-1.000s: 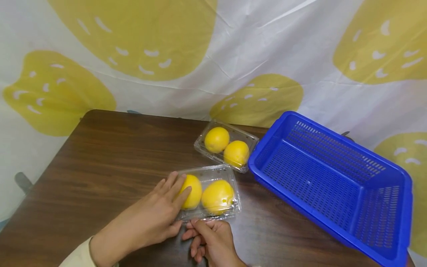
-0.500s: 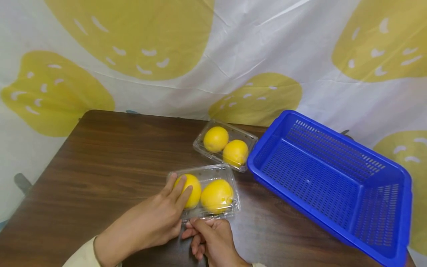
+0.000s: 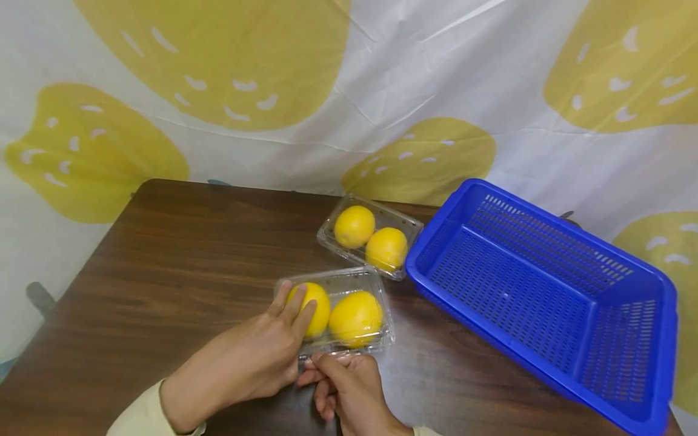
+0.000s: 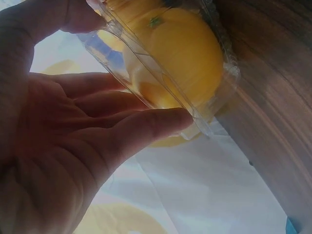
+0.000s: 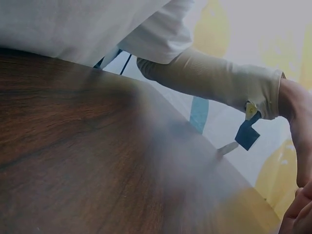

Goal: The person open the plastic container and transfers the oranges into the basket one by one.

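Note:
Two yellow citrus fruits (image 3: 357, 319) lie inside a clear plastic clamshell box (image 3: 349, 280) on the table. My left hand (image 3: 248, 363) has extended fingers across the left part of its lid, over one fruit; its thumb is mostly hidden in the head view. In the left wrist view, the left hand (image 4: 87, 126) reaches along the box (image 4: 161, 78), one straight finger against its edge. My right hand (image 3: 354, 384) pinches the front rim between thumb and forefinger, its other fingers loosely curled. Only a corner of the right hand (image 5: 298, 214) shows in the right wrist view.
A second clear box (image 3: 349, 203) with two yellow fruits stands behind, near the table's back edge. A blue perforated basket (image 3: 501, 357) occupies the right side, close to both boxes. Behind the dark wooden table (image 3: 180, 260) hangs a white curtain (image 3: 403, 60) with yellow prints.
My left thumb has drawn in toward the right hand, and the left hand has shifted slightly to the right. The right hand keeps its pinch; boxes and basket stay in place.

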Motion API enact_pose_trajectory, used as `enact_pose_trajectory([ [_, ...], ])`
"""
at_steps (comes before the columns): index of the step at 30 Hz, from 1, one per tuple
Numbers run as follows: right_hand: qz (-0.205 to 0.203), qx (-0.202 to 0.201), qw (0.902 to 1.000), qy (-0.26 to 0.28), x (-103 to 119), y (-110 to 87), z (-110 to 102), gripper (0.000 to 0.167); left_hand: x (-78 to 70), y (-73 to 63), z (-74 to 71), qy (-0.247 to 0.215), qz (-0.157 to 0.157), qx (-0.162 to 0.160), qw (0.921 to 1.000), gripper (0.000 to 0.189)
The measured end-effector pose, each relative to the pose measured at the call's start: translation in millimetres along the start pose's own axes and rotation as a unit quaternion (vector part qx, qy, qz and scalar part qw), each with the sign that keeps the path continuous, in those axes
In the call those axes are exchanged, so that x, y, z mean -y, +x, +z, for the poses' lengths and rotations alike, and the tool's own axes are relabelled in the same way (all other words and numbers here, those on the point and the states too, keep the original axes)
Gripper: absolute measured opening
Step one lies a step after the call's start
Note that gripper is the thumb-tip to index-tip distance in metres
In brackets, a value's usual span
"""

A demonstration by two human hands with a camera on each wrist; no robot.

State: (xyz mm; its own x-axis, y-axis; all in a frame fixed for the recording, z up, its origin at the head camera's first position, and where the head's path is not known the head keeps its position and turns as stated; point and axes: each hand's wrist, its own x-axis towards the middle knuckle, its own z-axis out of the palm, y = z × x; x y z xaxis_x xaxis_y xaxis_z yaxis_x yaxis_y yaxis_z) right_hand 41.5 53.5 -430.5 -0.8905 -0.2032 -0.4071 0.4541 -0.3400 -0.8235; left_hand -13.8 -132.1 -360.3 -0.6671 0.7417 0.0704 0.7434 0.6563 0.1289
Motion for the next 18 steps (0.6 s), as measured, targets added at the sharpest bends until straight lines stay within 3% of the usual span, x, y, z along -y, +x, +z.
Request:
enact_pose_trajectory([
  [18, 0.002, 0.005, 1.0000, 0.002, -0.8, 1.8, 0.0, 0.023, -2.9, 1.4, 0.3, 0.013, 0.000, 0.007, 0.9999, 0.078],
])
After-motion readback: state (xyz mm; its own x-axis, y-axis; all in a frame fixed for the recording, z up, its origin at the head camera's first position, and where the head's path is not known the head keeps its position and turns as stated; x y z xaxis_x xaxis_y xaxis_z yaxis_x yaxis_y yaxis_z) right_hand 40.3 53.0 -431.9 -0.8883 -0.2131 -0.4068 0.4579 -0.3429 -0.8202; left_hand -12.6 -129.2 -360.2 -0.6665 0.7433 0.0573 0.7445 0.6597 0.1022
